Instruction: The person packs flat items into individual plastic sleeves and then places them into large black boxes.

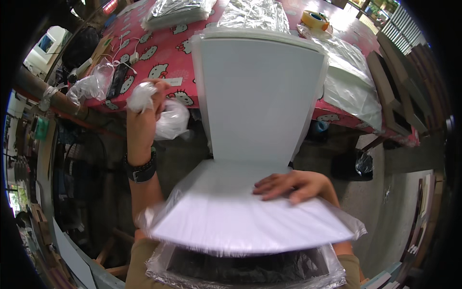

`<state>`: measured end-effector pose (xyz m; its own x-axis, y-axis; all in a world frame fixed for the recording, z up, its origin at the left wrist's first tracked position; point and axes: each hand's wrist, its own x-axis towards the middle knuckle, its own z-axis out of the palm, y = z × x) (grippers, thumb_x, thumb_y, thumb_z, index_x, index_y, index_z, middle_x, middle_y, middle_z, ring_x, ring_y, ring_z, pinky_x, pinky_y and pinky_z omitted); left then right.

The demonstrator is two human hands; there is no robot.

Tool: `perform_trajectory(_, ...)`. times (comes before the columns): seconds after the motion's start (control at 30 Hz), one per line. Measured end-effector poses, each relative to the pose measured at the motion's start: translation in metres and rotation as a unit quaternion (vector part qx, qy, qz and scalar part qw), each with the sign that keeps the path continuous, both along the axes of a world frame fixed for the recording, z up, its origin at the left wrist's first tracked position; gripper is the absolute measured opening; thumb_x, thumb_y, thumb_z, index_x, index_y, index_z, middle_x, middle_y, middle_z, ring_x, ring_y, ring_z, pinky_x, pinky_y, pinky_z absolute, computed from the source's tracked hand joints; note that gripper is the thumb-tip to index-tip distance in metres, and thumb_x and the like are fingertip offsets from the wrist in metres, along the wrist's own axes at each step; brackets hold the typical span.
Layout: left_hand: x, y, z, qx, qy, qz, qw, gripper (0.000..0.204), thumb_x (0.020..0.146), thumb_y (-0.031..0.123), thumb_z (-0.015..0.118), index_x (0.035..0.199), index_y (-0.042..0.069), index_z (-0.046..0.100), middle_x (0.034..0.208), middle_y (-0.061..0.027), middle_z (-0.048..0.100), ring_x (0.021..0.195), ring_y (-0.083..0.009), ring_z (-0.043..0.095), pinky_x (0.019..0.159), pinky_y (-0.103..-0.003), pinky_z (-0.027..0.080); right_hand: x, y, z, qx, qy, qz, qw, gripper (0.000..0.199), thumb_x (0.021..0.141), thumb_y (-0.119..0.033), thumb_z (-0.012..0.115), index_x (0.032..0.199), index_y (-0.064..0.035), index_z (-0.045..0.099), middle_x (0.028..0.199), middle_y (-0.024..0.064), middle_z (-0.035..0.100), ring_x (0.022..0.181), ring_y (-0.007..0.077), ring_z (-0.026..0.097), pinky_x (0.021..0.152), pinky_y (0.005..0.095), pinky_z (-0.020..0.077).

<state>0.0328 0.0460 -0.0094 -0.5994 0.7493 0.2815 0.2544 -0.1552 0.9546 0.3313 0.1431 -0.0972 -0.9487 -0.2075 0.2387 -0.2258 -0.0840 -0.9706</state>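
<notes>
My left hand (158, 94) is raised by the table's near edge, its fingers closed round a crumpled plastic bag (173, 120) that bulges out on both sides. My right hand (293, 187), a little blurred, lies with fingers stretched out on a white sheet (250, 221) in clear plastic over my lap. Beyond that sheet, a tall pale grey panel (262, 96) leans up against the table, edged with clear plastic wrap. Under the white sheet, nearest my body, a dark flat piece wrapped in clear plastic (250, 267) shows in part.
The table wears a pink cartoon-cat cloth (151, 53). On it are plastic-wrapped stacks (180, 14), a tape roll (315, 20), clear plastic sheets (351, 86), a white cable (118, 60) and a black strip (118, 79). Brown boards (392, 82) stand at the right.
</notes>
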Motion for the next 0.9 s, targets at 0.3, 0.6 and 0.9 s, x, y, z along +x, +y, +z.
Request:
perform_trajectory(0.3,0.049,0.034,0.020,0.010,-0.195,-0.367,0.910,0.039,0.087,0.037,0.046,0.099,0.001,0.051,0.069,0.0006,0.047,0.055,-0.0018,0.037,0.044,-0.015,0.028,0.003,0.013,-0.091,0.254,-0.339,-0.206,0.882,0.037,0.083,-0.030,0.052,0.110,-0.0048,0.053,0.112,0.0139,0.053,0.105,0.0267,0.048,0.088,0.0336,0.0373)
perform_trajectory(0.6,0.097,0.053,-0.021,0.033,-0.398,-0.334,0.854,0.056,0.088,0.038,0.040,0.127,-0.001,0.031,0.125,-0.0107,0.038,0.108,-0.0156,0.044,0.089,-0.030,0.038,-0.074,0.014,0.062,0.154,0.074,-0.526,0.833,0.015,0.075,-0.011,0.064,0.083,0.0004,0.058,0.070,0.0037,0.057,0.068,0.0107,0.053,0.065,0.0245,0.0428)
perform_trajectory(0.9,0.094,0.046,-0.033,-0.028,-0.434,-0.288,0.853,0.041,0.082,0.016,0.058,0.115,-0.002,0.043,0.105,-0.0076,0.053,0.097,-0.0147,0.051,0.080,-0.026,0.041,-0.072,0.008,0.042,0.222,0.084,-0.670,0.704,0.017,0.077,-0.012,0.063,0.087,-0.0006,0.056,0.073,0.0063,0.058,0.066,0.0138,0.054,0.063,0.0237,0.0426)
